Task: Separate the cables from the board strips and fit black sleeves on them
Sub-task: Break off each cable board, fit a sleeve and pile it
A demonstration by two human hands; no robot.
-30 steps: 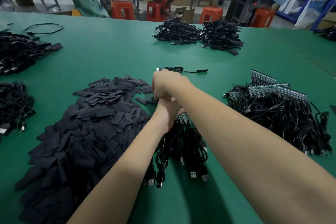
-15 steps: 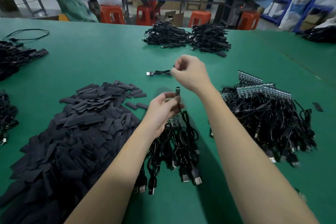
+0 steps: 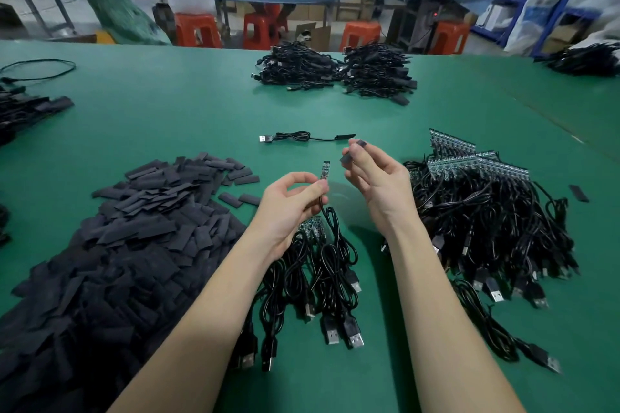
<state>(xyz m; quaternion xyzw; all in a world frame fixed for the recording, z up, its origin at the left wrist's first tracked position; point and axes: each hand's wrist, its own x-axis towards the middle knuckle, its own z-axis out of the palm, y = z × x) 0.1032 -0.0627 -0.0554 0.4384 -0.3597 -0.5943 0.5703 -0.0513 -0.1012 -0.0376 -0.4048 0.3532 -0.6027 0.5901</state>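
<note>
The left hand [image 3: 292, 208] is pinching a cable [image 3: 327, 225] just below its small circuit board [image 3: 324, 170], holding the board upright above the table [image 3: 167, 117]. The right hand [image 3: 375, 178], at its 3 o'clock, is pinching a black sleeve [image 3: 349, 155] just apart from the board. The sleeve pile [image 3: 117, 245] is lying at 9 o'clock.

Bare forearms, no sleeves, ringless fingers
</note>
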